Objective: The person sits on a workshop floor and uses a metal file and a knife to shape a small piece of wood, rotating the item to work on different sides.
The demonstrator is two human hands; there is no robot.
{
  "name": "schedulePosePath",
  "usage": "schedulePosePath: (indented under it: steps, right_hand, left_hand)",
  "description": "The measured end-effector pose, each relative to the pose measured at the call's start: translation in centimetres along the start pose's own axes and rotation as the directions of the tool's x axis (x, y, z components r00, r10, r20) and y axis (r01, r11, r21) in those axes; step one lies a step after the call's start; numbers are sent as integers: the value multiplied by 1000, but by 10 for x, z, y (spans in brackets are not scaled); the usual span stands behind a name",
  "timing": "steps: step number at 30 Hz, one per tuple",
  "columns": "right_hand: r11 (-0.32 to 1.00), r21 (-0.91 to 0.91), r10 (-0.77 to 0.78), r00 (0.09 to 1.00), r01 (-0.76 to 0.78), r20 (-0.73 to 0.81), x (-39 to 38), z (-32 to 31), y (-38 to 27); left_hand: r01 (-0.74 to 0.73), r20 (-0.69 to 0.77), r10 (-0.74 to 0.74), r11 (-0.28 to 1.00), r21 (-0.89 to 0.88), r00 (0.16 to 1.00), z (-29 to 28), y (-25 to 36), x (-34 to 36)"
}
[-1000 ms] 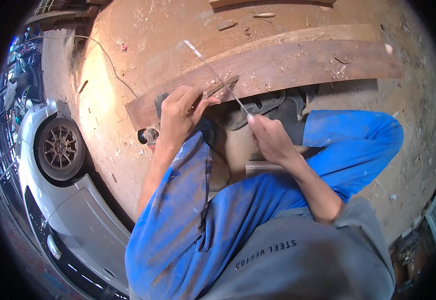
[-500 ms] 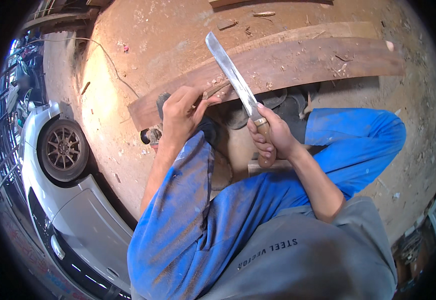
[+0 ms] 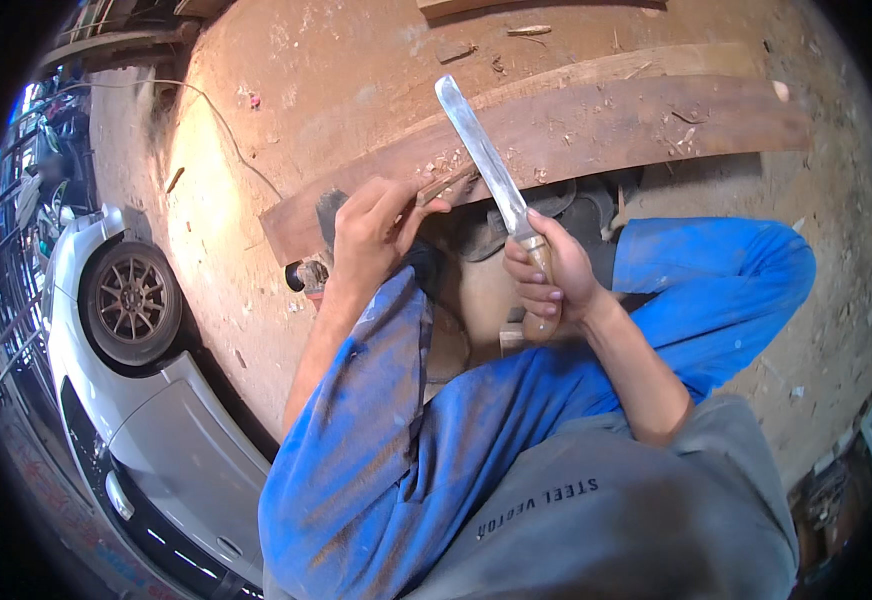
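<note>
Raised higher now, machete (image 3: 481, 150) over plank (image 3: 596, 130); white car (image 3: 136, 400) left.

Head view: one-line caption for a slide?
Right hand raises a long knife while left hand pins a small wood piece on a plank.

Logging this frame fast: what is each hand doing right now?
Left hand: closed, pinching a small wood piece against the plank.
Right hand: closed around the handle of a long knife, blade raised.
</note>
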State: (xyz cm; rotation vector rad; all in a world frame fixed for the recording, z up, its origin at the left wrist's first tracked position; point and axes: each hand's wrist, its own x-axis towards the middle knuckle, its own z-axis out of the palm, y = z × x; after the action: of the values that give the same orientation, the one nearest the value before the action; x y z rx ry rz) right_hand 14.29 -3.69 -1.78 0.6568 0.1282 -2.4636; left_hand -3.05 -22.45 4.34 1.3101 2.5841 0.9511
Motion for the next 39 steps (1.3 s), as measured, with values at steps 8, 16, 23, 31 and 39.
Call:
schedulePosePath:
  steps: [8,16,23,31,39]
  right_hand:
    - [990,124,50,994,-62,97,-5,3,3]
    - [973,163,123,963,-165,240,-7,3,4]
    - [978,188,61,981,-95,182,-6,2,2]
    - [978,153,111,972,-144,206,-7,0,2]
    - [968,247,12,991,-46,137,3,4,7]
  left_hand:
    - [-4,-13,4,1000,0,1000,0,-2,2]
    - [-1,-2,1,1000,-3,1000,0,-1,-2]
    - [-15,24,15,1000,9,1000,1,-4,-3]
    - [-15,-31,14,1000,-12,999,4,-1,-1]
    - [-14,-11,15,1000,23,1000,6,-6,-3]
